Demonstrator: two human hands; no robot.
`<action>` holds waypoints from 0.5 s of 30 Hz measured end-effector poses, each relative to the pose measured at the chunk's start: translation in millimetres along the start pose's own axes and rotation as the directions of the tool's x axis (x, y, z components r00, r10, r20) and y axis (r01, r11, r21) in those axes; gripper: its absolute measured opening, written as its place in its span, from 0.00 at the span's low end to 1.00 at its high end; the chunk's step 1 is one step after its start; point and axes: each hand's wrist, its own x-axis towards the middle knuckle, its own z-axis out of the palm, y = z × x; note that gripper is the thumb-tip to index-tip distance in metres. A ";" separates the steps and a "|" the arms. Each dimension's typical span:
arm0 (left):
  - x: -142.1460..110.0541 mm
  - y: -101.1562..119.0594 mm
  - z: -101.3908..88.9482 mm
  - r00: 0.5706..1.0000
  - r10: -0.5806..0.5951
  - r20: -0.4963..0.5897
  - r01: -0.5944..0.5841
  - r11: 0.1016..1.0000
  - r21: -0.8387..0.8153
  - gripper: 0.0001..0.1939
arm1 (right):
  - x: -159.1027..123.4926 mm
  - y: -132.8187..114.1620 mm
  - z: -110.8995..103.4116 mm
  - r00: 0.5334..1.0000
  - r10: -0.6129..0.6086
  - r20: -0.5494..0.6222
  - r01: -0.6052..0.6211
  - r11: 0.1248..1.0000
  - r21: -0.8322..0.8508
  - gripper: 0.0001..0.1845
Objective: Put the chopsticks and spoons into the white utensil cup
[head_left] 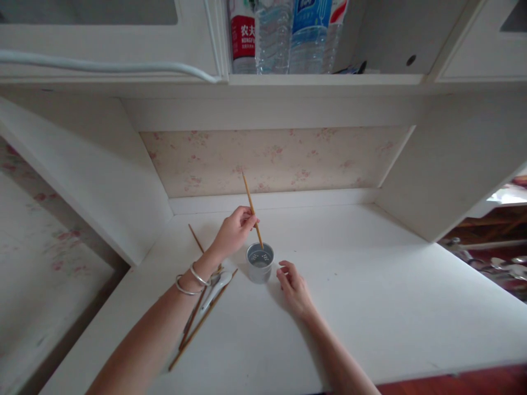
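A light wooden chopstick is pinched in my left hand, tilted, with its lower end at the mouth of a grey metal holder. Small holes show inside the holder, which stands upright on the white surface. My right hand rests just right of the holder, fingers loosely curled and apart, with nothing visible in them. Under and beside my left forearm lie several more chopsticks and a white spoon. A metal spoon is partly hidden by my wrist.
The white tabletop runs between two side panels, with a flower-patterned back wall. An overhead shelf holds several plastic bottles. A white cable hangs at upper left. Shelves with utensils appear at far right.
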 end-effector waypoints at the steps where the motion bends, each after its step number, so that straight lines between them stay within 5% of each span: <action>1: -1.0 -8.0 5.2 1.000 -0.010 0.018 0.009 0.999 0.046 0.13 | 0.2 0.9 0.4 1.000 0.002 -0.002 -0.002 1.000 0.004 0.18; 7: -15.6 -57.0 24.2 0.999 -0.031 0.019 0.025 0.963 0.268 0.14 | 3.3 8.2 1.9 1.000 -0.006 0.010 0.006 1.000 -0.015 0.18; 15: -31.2 -76.4 29.2 0.999 -0.041 0.009 0.038 0.968 0.249 0.16 | 4.5 6.5 0.1 0.999 -0.011 0.034 0.012 0.999 -0.052 0.18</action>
